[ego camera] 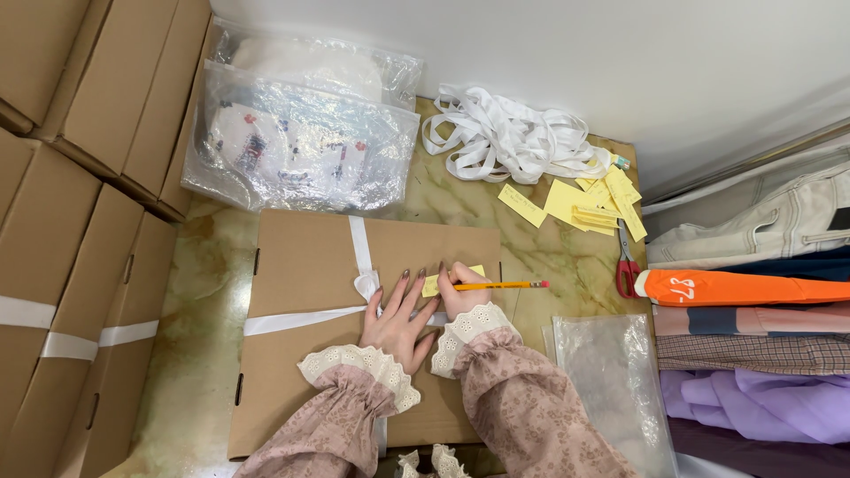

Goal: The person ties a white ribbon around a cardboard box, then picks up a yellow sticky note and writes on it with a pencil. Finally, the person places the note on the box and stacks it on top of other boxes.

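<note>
A polished marble floor (204, 292) in green and cream meets a plain white wall (531, 44) along the top. Stacked cardboard boxes (62, 177) line the left edge, while folded clothes (753, 354) pile up on the right. Soft, even light falls throughout.

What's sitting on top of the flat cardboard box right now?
On the cardboard box: crossed white ribbon, a small yellow slip, the left hand flat, the right hand holding a pencil. The box's contents are covered.
</note>
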